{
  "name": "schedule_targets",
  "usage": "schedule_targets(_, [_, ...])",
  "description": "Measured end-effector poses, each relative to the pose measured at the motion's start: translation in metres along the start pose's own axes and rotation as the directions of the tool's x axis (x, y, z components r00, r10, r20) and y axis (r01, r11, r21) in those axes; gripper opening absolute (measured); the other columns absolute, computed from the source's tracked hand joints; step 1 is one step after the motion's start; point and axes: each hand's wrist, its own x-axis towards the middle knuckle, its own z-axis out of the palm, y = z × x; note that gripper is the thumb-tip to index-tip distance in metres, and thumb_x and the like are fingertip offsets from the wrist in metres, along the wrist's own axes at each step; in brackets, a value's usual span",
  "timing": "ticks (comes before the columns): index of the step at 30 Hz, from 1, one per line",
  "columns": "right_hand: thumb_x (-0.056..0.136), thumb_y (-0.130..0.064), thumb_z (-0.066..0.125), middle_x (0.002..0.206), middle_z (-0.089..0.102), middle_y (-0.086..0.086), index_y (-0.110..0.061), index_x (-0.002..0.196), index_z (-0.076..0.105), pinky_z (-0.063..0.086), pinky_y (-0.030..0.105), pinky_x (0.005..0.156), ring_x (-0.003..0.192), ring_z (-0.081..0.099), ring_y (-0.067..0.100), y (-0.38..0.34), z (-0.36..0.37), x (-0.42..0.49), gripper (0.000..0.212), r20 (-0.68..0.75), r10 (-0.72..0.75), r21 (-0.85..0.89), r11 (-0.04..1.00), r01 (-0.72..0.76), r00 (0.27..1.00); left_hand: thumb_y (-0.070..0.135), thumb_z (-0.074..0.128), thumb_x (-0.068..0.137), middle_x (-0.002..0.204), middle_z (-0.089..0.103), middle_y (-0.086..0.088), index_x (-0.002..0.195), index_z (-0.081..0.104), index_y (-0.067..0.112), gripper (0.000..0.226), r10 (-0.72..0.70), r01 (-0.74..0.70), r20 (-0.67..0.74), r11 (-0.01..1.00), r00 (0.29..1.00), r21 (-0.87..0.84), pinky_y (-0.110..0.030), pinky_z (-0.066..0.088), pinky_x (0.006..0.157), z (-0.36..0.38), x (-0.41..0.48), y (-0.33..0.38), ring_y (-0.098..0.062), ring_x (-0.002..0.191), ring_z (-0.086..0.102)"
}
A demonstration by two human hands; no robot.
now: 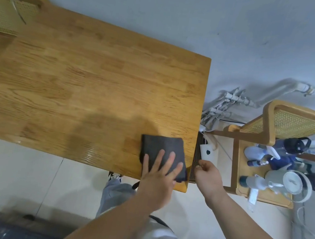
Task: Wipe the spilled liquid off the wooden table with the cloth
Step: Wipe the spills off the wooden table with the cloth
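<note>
Left hand point(158, 176) pressed fingers point(170, 159) spread flat on the cloth point(161, 146) at the desk point(98, 71) corner, right hand point(208, 175) loosely curled, empty; wiping outward risked pushing liquid over the edge

Matt dark cloth point(163, 152) on glossy wooden table point(89, 82)

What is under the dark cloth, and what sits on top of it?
On top, the left hand presses flat, fingers spread. Under the cloth is the wooden table, near its right front corner. The wood it covers is hidden, so any liquid there cannot be seen.
</note>
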Motion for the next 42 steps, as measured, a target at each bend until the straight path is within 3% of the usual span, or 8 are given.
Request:
schedule_targets(6, [0.1,-0.01,0.049,0.118,0.068,0.015,-0.003,0.13,0.062,0.051,0.037,0.086,0.11,0.064,0.035,-0.026,-0.004,0.002,0.033,-0.074,-0.209,-0.165,0.967,0.195,0.975,0.038,0.048,0.103,0.172,0.011,0.008,0.157,0.024,0.043,0.06,0.376,-0.387,0.093,0.908,0.922,0.159,-0.061,-0.003,0.124,-0.007,0.002,-0.043,-0.022,0.159,-0.001])
schedule_targets(10, [0.101,-0.018,0.051,0.136,0.062,0.008,-0.01,0.138,0.058,0.047,0.031,0.086,0.106,0.061,0.023,-0.045,0.014,0.003,0.039,0.047,-0.293,-0.175,0.939,0.297,0.955,0.047,0.025,0.105,0.172,0.004,0.012,0.16,0.009,0.049,0.058,-0.098,0.105,-0.062,0.987,0.993,0.119,-0.061,-0.005,0.124,-0.03,-0.024,-0.137,-0.018,0.158,-0.01])
schedule_targets(16, [0.098,-0.018,0.052,0.139,0.06,0.008,-0.01,0.141,0.055,0.049,0.035,0.098,0.12,0.059,0.026,-0.05,0.009,0.011,0.044,0.054,-0.22,-0.165,0.96,0.226,0.974,0.046,0.02,0.108,0.171,-0.017,0.008,0.161,-0.006,0.045,0.059,-0.769,0.747,-0.071,0.635,0.635,-0.2,-0.07,-0.009,0.119,-0.044,-0.005,-0.111,-0.029,0.156,-0.022])
schedule_targets(20, [0.1,-0.016,0.052,0.123,0.06,0.0,-0.011,0.139,0.055,0.046,0.032,0.091,0.117,0.058,0.028,-0.055,-0.01,0.015,0.04,0.009,-0.15,-0.119,0.982,0.15,0.989,0.054,0.032,0.103,0.173,0.001,0.007,0.161,0.017,0.042,0.061,-0.127,0.128,0.013,0.99,0.992,-0.059,-0.072,-0.005,0.119,-0.023,0.024,-0.025,-0.028,0.158,-0.015])
schedule_targets(23, [0.096,-0.007,0.052,0.13,0.061,0.011,-0.006,0.138,0.056,0.045,0.027,0.075,0.102,0.059,0.025,-0.061,-0.023,0.022,0.042,-0.02,-0.136,-0.116,0.984,0.133,0.99,0.061,0.038,0.101,0.171,0.016,0.011,0.155,0.036,0.042,0.058,0.301,-0.302,0.127,0.953,0.945,-0.008,-0.067,0.0,0.122,-0.026,0.044,-0.024,-0.02,0.159,-0.004])
schedule_targets(31, [0.099,-0.01,0.052,0.088,0.058,-0.009,-0.008,0.142,0.054,0.057,0.038,0.077,0.087,0.066,0.017,-0.085,-0.035,0.043,0.044,-0.038,-0.049,-0.017,0.999,0.048,0.998,0.05,0.009,0.109,0.171,-0.015,0.01,0.161,-0.004,0.044,0.054,-0.258,0.256,0.008,0.961,0.966,0.102,-0.064,-0.01,0.121,-0.076,0.128,-0.073,-0.024,0.156,-0.022])
schedule_targets(37, [0.097,-0.016,0.053,0.132,0.062,0.015,-0.009,0.141,0.056,0.044,0.028,0.073,0.095,0.065,0.026,-0.119,-0.039,0.085,0.045,-0.084,-0.083,-0.137,0.988,0.071,0.993,0.044,0.043,0.108,0.166,0.033,0.009,0.151,0.048,0.037,0.044,0.673,-0.678,0.108,0.734,0.732,0.023,-0.058,-0.004,0.125,-0.058,0.15,-0.068,-0.02,0.159,0.01])
schedule_targets(42, [0.097,-0.017,0.054,0.152,0.045,0.009,-0.01,0.138,0.061,0.042,0.037,0.111,0.135,0.049,0.027,-0.155,-0.049,0.126,0.042,-0.024,-0.167,-0.357,0.923,0.148,0.986,0.048,0.022,0.111,0.171,-0.001,0.019,0.16,0.017,0.048,0.049,0.493,-0.544,0.294,0.829,0.819,0.128,-0.05,-0.013,0.125,-0.115,0.254,-0.116,-0.009,0.156,-0.014])
